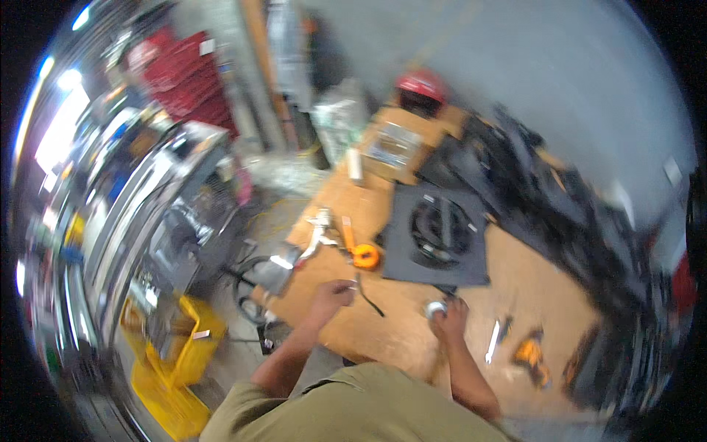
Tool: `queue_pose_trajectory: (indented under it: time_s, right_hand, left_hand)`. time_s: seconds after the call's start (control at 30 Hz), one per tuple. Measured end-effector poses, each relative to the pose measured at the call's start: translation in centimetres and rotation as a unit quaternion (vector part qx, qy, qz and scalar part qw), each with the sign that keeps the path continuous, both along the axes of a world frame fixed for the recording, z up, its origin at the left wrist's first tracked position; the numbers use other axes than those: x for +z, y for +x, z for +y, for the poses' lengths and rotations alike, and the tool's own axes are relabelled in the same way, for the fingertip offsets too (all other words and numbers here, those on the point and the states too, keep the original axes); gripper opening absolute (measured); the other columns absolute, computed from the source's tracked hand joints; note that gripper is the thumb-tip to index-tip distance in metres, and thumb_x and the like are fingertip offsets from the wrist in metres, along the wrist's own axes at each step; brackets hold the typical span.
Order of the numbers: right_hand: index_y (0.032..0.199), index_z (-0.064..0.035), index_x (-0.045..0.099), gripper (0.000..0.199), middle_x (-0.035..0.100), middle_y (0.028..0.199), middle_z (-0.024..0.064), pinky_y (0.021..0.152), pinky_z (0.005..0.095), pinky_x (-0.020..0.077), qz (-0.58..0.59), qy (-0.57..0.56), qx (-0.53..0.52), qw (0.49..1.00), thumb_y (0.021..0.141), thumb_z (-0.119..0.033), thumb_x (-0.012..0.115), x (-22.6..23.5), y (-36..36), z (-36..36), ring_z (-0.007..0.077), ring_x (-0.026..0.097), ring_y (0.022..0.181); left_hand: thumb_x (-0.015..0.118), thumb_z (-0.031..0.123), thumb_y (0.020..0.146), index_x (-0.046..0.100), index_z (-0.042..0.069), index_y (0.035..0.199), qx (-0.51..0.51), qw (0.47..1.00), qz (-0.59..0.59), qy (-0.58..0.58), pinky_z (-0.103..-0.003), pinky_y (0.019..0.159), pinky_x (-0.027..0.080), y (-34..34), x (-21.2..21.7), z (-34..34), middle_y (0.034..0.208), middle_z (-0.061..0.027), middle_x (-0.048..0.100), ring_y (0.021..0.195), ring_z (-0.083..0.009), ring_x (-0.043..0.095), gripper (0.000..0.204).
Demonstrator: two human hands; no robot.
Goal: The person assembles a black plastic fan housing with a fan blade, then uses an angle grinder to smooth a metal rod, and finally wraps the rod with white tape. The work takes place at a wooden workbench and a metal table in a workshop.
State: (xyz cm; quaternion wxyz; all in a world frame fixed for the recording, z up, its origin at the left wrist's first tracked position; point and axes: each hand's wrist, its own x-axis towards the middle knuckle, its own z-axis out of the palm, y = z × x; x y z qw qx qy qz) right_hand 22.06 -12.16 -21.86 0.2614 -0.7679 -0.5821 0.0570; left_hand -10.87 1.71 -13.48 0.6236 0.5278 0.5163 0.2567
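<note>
My left hand (pixel 335 296) is closed in a pinch over the wooden table (pixel 398 331). A small pale tip shows at its fingers, too blurred to name. Right beside them lies a thin dark strip (pixel 372 300); whether the fingers touch it I cannot tell. My right hand (pixel 451 321) is closed around a small round whitish thing (pixel 434 309), perhaps a roll. Just beyond both hands lies a dark grey square panel (pixel 398 250) with a round black coil (pixel 442 232) on it. An orange tape measure (pixel 365 256) sits beyond my left hand.
Right of my right hand lie a light-coloured stick-like tool (pixel 493 342) and an orange-and-black tool (pixel 530 353). Dark fabric-like material (pixel 515 184) piles along the far right edge. A red helmet (pixel 421 87) and cardboard box (pixel 394 144) stand far back. Left on the floor is a yellow frame (pixel 177 368).
</note>
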Motion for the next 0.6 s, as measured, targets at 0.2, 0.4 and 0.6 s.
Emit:
queue_pose_trajectory:
  time_s: [0.2, 0.4, 0.6]
  right_hand:
    - [0.128, 0.0036, 0.052, 0.056, 0.057, 0.124, 0.0282, 0.102, 0.0566, 0.0362, -0.016, 0.069, 0.008, 0.997, 0.086, -0.033, 0.059, -0.5, -0.5, 0.4, 0.045, 0.05, 0.117]
    - [0.128, 0.0033, 0.053, 0.052, 0.055, 0.127, 0.0258, 0.103, 0.0534, 0.0372, 0.075, 0.122, 0.068, 0.987, 0.09, -0.031, 0.062, -0.2, -0.1, -1.1, 0.0432, 0.048, 0.12]
    - [0.117, 0.0022, 0.061, 0.03, 0.062, 0.118, 0.0188, 0.103, 0.0426, 0.0417, 0.209, -0.001, 0.253, 0.945, 0.093, -0.017, 0.059, 5.8, -5.5, -8.9, 0.0316, 0.058, 0.113]
  left_hand:
    - [0.064, 0.017, 0.087, 0.071, 0.0, 0.107, -0.009, 0.985, 0.057, 0.16, -0.034, 0.069, 0.055, 0.4, 1.8, -6.0, 0.085, -0.0119, 0.073, 0.072, -0.018, 0.069, 0.027]
    - [0.062, 0.02, 0.091, 0.071, 0.0, 0.107, 0.064, 0.971, 0.095, 0.208, -0.035, 0.068, 0.055, -2.1, 4.8, -16.4, 0.084, -0.0126, 0.072, 0.072, -0.0179, 0.069, 0.026]
    - [0.057, 0.024, 0.1, 0.069, 0.0, 0.11, 0.046, 0.997, 0.041, 0.053, -0.031, 0.067, 0.055, -1.0, 8.1, -27.7, 0.079, -0.0084, 0.069, 0.07, -0.0149, 0.066, 0.028]
